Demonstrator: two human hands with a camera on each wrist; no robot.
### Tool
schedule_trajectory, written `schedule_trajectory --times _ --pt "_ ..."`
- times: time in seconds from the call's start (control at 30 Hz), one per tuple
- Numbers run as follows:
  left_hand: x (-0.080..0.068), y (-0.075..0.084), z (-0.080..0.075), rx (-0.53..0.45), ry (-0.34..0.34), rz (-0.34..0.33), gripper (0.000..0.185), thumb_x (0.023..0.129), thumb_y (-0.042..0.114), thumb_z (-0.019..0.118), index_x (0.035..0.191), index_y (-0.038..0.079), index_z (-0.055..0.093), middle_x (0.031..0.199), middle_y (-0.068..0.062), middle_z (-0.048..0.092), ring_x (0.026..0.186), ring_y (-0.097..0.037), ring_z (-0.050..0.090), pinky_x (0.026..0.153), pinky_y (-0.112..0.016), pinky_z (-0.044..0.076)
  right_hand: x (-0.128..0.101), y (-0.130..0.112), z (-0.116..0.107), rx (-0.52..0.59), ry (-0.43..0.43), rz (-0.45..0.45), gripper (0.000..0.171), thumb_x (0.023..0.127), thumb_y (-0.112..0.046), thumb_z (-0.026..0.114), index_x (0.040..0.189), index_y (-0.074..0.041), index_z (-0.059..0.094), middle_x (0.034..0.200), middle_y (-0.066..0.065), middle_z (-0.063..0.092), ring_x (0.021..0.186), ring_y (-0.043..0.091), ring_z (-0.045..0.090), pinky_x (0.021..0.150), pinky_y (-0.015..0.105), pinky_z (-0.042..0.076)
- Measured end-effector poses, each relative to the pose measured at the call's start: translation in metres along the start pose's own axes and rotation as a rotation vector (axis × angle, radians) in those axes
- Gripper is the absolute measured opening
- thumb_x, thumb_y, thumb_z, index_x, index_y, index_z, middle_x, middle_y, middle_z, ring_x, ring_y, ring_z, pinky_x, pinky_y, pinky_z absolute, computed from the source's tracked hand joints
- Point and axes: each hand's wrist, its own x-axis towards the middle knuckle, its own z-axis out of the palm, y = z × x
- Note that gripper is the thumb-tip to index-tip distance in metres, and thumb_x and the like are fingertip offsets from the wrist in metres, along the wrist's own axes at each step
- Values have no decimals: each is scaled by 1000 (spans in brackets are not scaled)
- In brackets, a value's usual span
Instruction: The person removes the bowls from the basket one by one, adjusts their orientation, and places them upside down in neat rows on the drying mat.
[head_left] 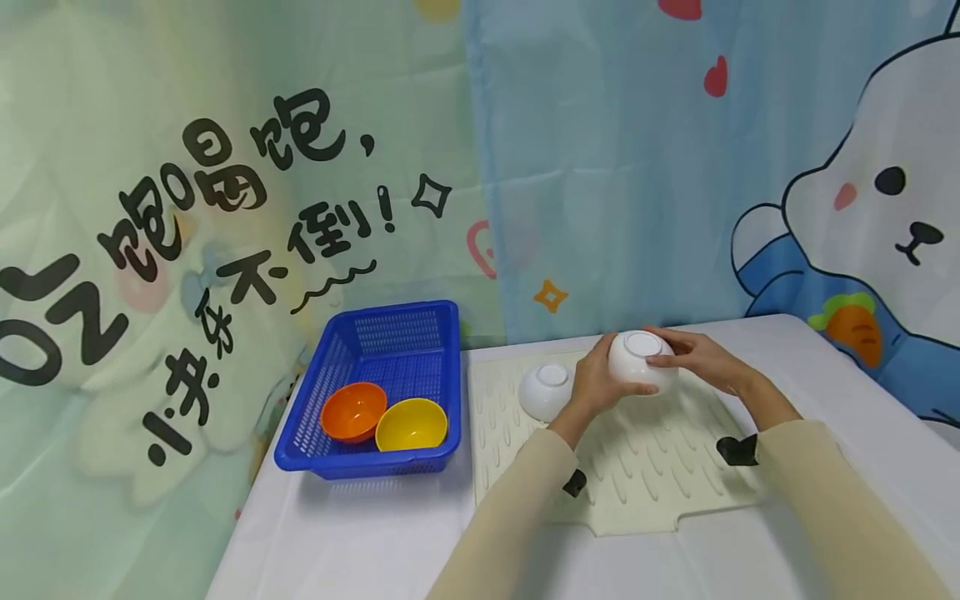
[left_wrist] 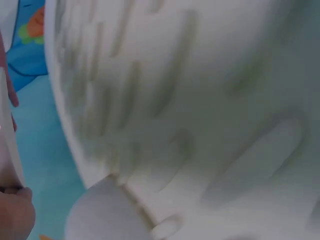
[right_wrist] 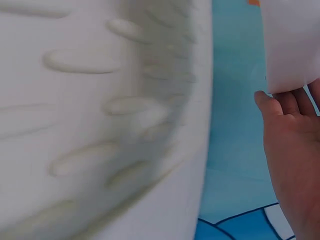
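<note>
Table (head_left: 360,542), cream mat (head_left: 637,475); overturned bowl (head_left: 542,395) on mat; above mat, left hand (head_left: 597,380) and right hand (head_left: 705,358), fingers clasping white bowl (head_left: 628,363).

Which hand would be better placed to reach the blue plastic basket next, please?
Probably the left hand: it's nearer the basket than the right hand, though both hold one round white bowl.

A smooth, rounded white bowl (head_left: 630,368) is held in the air above the far part of the ribbed cream drying mat (head_left: 637,467), its raised foot ring facing up and its mouth downward. The left hand (head_left: 597,377) and right hand (head_left: 705,358) grip it from opposite sides, each thumb on its outer wall.
</note>
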Motion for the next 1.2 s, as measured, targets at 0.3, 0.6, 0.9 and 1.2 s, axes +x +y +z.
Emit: schedule_trajectory --times 0.3,0.6,0.9,1.2 --pt "-16 -16 27 -18 28 -99 94 62 37 85 139 12 38 131 3 49 113 -12 51 90 -23 43 -8 25 17 -26 58 13 68 89 -22 62 142 3 28 143 25 29 128 38 31 98 40 36" --pt "-15 -20 40 45 25 -143 93 61 36 86 138 13 39 133 1 47 113 -14 50 92 -23 41 -11 42 26 22 100 26 70 89 -24 62 143 4 26 145 26 23 132 41 21 103 55 24" --pt "-11 -20 45 93 -11 -158 90 65 32 84 139 9 37 134 -2 45 112 -17 50 93 -24 41 -11 45 29 -26 111 39 71 91 -26 59 143 5 23 146 28 20 132 44 19 102 56 25" --pt "-9 -19 43 85 -55 -177 93 67 31 83 141 6 32 141 -5 37 119 -16 46 97 -21 37 -11 43 30 -32 111 61 72 91 -27 60 144 4 22 145 29 20 132 45 19 102 58 24"
